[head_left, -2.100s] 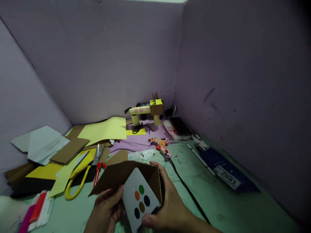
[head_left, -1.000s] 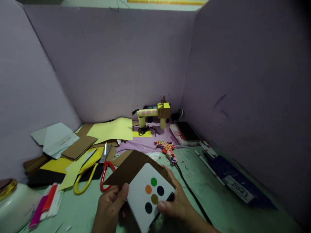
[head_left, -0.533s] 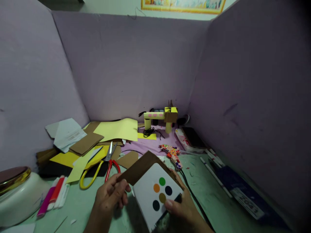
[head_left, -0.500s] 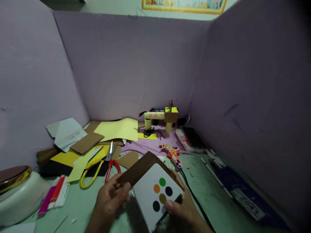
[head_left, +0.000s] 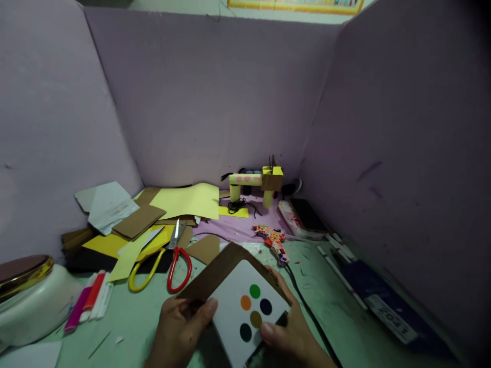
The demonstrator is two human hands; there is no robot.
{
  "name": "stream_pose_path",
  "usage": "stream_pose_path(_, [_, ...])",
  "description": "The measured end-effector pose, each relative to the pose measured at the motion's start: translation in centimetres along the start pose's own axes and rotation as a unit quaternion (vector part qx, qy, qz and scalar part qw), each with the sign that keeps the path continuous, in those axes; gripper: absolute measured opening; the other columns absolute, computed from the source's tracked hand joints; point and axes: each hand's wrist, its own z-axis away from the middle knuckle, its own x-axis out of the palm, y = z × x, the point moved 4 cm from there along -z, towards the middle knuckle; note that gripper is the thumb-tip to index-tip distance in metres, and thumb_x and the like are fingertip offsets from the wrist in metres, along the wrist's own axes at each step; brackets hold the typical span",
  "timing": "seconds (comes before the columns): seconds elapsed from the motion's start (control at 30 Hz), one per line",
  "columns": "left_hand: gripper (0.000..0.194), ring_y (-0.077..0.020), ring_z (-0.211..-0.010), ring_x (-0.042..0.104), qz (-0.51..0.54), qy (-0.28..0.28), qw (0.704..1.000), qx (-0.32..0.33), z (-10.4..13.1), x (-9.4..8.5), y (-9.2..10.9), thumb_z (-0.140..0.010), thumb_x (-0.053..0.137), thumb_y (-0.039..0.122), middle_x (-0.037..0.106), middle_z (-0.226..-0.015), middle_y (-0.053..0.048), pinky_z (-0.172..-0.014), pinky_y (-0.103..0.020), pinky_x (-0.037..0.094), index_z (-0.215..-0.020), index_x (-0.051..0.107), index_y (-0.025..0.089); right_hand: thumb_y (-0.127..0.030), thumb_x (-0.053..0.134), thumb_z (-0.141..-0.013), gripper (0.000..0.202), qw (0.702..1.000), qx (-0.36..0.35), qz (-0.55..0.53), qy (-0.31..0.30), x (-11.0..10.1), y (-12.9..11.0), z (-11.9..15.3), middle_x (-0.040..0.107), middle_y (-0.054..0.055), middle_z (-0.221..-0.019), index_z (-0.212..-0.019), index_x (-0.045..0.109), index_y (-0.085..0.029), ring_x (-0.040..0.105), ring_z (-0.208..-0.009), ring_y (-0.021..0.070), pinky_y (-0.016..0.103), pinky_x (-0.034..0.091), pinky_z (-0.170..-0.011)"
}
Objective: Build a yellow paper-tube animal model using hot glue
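In the head view a white card (head_left: 232, 317) with several coloured dots lies against a brown cardboard piece (head_left: 215, 271), both tilted near the front of the table. My left hand (head_left: 180, 327) is closed on the left side of the cardboard, its thumb at the card's left edge. On the other side my right hand (head_left: 289, 329) grips the two together, thumb pressed on the card's face beside the dots. The fingers under the cardboard are hidden. Just beyond lie scissors (head_left: 177, 255) with one yellow and one red handle, blades apart.
A patterned glue gun (head_left: 274, 243) trails a black cord on the right. Farther back stands a yellow paper animal figure (head_left: 245, 180). Paper and cardboard sheets (head_left: 184, 202), markers (head_left: 94, 291) and a white container (head_left: 36, 306) occupy the left. A blue pouch (head_left: 383, 301) lies right.
My left hand has shifted slightly right, and its thumb now rests at the card's left edge. The right hand keeps its grip. The view has tilted a little.
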Motion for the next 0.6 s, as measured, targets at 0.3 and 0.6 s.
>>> stream_pose_path(0.3, [0.02, -0.0124, -0.043, 0.048, 0.031, -0.048, 0.998, -0.037, -1.1, -0.1, -2.1, -0.053, 0.079, 0.028, 0.052, -0.042, 0.001, -0.045, -0.024, 0.044, -0.058, 0.064, 0.015, -0.028, 0.075, -0.054, 0.078, 0.989, -0.091, 0.118, -0.015, 0.5, -0.3, 0.5, 0.063, 0.005, -0.095, -0.115, 0.027, -0.027, 0.062, -0.083, 0.0255, 0.041, 0.046, -0.078])
stream_pose_path(0.6, [0.028, -0.0174, -0.051, 0.057, 0.002, -0.011, 1.0, -0.029, -2.3, -1.3, -2.5, -0.048, 0.082, 0.03, 0.066, -0.058, -0.002, -0.048, -0.029, 0.05, -0.069, 0.069, 0.017, -0.026, 0.082, -0.054, 0.102, 0.993, -0.041, 0.083, -0.07, -0.5, 0.5, 0.3, 0.057, 0.013, -0.121, -0.134, 0.019, -0.025, 0.055, -0.111, 0.0308, 0.047, 0.039, -0.096])
